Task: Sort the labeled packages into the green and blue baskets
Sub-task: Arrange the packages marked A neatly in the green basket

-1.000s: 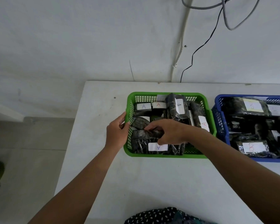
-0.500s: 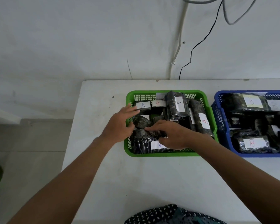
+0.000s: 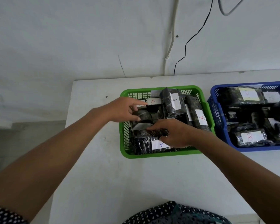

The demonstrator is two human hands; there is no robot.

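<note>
The green basket [image 3: 162, 155] stands mid-table, packed with several dark wrapped packages bearing white "A" labels [image 3: 202, 118]. My left hand [image 3: 122, 109] reaches in over the basket's left rim and grips a rolled dark package [image 3: 144, 116] with thumb and fingers. My right hand [image 3: 173, 133] lies over the front of the basket, fingers closed on another dark package [image 3: 158, 132] above one with an upside-down "A" label [image 3: 159, 145]. The blue basket [image 3: 220, 139] at the right holds dark packages labelled "B" [image 3: 250, 137].
The white table [image 3: 136, 183] ends at its left edge near the green basket, with floor beyond. A wall stands right behind the table, with a black cable [image 3: 190, 39] and a white conduit [image 3: 170, 38] hanging down. Patterned clothing [image 3: 176, 214] shows at the bottom.
My left hand moved from the basket's outer left rim into the basket and took hold of the rolled package. My right hand stayed on the front package, shifting slightly.
</note>
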